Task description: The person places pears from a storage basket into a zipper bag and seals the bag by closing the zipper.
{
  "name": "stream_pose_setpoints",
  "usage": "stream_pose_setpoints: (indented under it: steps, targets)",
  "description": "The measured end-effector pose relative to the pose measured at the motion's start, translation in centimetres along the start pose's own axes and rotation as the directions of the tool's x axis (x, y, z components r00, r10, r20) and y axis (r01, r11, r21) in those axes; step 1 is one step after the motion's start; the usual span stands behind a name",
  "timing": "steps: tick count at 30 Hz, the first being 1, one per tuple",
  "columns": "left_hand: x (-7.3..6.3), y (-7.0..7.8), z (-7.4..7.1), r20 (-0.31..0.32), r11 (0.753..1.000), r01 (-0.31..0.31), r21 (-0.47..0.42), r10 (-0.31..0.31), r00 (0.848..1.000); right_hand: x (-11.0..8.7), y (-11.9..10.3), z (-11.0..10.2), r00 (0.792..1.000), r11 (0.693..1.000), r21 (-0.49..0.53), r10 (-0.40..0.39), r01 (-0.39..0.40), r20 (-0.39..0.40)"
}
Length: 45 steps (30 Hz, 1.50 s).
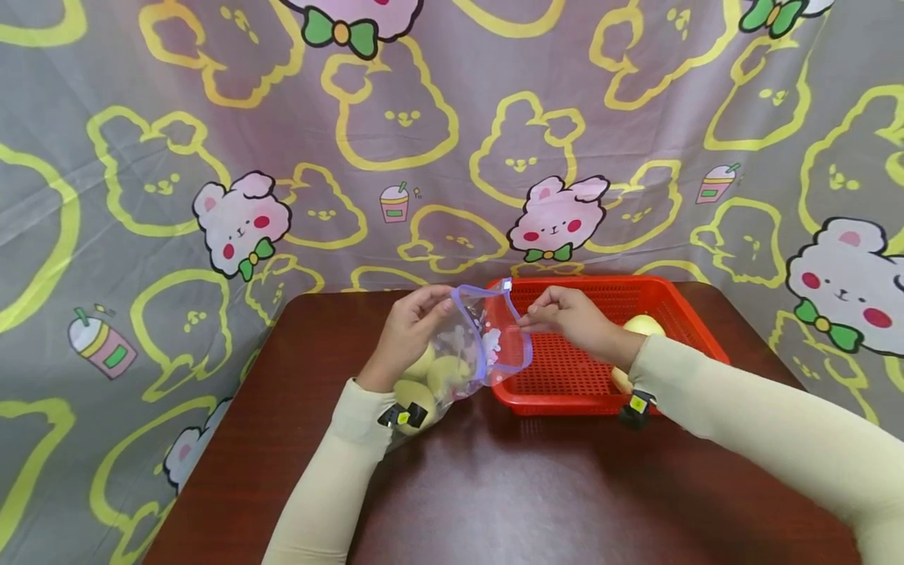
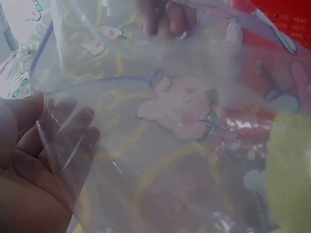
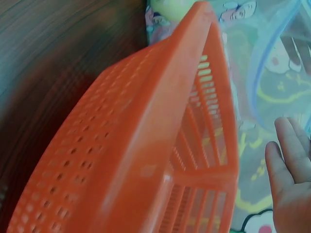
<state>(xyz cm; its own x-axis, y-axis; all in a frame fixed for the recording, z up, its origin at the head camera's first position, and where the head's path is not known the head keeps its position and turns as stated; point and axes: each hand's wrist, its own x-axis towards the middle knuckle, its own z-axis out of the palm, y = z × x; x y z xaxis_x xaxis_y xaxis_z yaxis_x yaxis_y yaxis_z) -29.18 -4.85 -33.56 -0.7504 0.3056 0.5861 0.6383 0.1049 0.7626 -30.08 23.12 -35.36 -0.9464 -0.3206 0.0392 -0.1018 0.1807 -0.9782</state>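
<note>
A person holds a clear bag (image 1: 462,341) of pale yellow fruit (image 1: 448,373) beside a red basket (image 1: 565,361).

From where I stand, the bag slants mid-frame, its fruit bunched at the lower left, probably by weight. The left hand (image 1: 406,333) has its grip pinching the bag's rim, seemingly to hold the mouth up. The right hand (image 1: 575,318) has fingertips at the mouth's right edge; whether that grip pinches or merely touches, I cannot tell. The basket sits right of centre on the brown surface (image 1: 494,486), likely close for easy reach, with more fruit inside.
</note>
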Motion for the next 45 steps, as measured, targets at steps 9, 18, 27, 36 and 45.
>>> stream_pose_setpoints:
  steps: [9,18,27,36,45]
  targets:
    - [-0.1,0.2,-0.1,0.008,1.0,0.008,0.007,-0.008,1.0,-0.9,-0.4,-2.8,0.998,0.998,-0.059,0.003,-0.008,-0.068]
    - [0.3,-3.4,0.2,-0.003,1.0,-0.026,-0.017,0.026,1.0,-1.9,-2.9,-6.3,0.992,0.978,-0.206,-0.011,-0.014,-0.124]
    - [0.4,-4.0,-0.1,-0.023,0.999,-0.044,0.017,0.044,0.999,-2.2,-4.1,-9.4,0.99,0.943,-0.324,0.03,-0.074,-0.141]
    - [0.4,-3.9,-0.3,-0.042,0.999,-0.036,-0.033,0.035,0.999,-1.6,-3.4,-11.9,0.984,0.849,-0.498,0.132,-0.175,-0.12]
    - [0.5,-3.7,-0.1,-0.05,1.0,0.001,-0.019,-0.002,0.999,-2.2,-1.0,-14.6,0.981,0.833,-0.519,0.161,-0.193,-0.106]
